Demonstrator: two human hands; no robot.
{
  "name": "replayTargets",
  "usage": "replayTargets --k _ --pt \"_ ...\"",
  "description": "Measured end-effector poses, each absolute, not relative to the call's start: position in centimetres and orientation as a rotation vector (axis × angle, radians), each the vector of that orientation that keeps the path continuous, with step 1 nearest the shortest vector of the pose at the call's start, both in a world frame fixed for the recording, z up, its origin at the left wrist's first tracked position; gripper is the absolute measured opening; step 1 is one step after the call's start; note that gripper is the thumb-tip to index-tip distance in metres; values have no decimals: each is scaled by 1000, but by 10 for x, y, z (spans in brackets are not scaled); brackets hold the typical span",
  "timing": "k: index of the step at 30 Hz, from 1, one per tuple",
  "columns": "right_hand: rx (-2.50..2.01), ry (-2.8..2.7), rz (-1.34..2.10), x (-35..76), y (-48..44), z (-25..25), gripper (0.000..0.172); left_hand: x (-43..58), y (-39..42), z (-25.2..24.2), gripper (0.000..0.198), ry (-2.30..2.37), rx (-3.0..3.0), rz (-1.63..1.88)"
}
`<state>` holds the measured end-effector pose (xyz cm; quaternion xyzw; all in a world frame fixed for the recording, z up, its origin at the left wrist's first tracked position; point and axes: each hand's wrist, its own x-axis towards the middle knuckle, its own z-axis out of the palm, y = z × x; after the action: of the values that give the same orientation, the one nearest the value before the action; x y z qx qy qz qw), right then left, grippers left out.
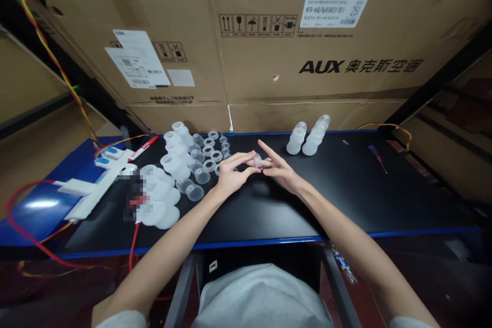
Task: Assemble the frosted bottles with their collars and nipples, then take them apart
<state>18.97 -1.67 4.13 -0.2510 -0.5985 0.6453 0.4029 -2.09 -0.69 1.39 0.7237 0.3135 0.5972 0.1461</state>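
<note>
My left hand point(232, 174) and my right hand point(277, 168) meet above the middle of the black mat point(346, 200). Between their fingertips they pinch a small clear plastic ring cap point(257, 160). The right index finger sticks out straight toward the left. Just left of my left hand lie several clear rings and small cups point(205, 156) in rows. Beyond them lie translucent white funnel-shaped parts point(177, 151) and round white domes point(161, 200).
Three assembled translucent bottles point(307, 138) lie at the back right of the mat. A small screwdriver point(377, 158) lies further right. A white power strip point(96, 184), a red marker point(143, 148) and red-yellow wires sit at the left. Large cardboard boxes point(307, 46) wall the back.
</note>
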Motion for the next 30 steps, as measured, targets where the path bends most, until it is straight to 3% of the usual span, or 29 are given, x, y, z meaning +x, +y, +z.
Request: replayTargets --k 8,18,25,30 --pt "-693 -1439 1609 193 -10 36 93 -14 -14 14 45 788 2099 1539" --pt "-846 -1341 1385 188 0 25 36 -15 -12 10 33 902 2385 1491" --pt "-1044 -1617 1236 196 12 10 27 -22 -12 10 48 1089 2485 1216" --pt "-1239 -1924 764 204 18 3 23 -21 -27 33 37 1037 2623 1218"
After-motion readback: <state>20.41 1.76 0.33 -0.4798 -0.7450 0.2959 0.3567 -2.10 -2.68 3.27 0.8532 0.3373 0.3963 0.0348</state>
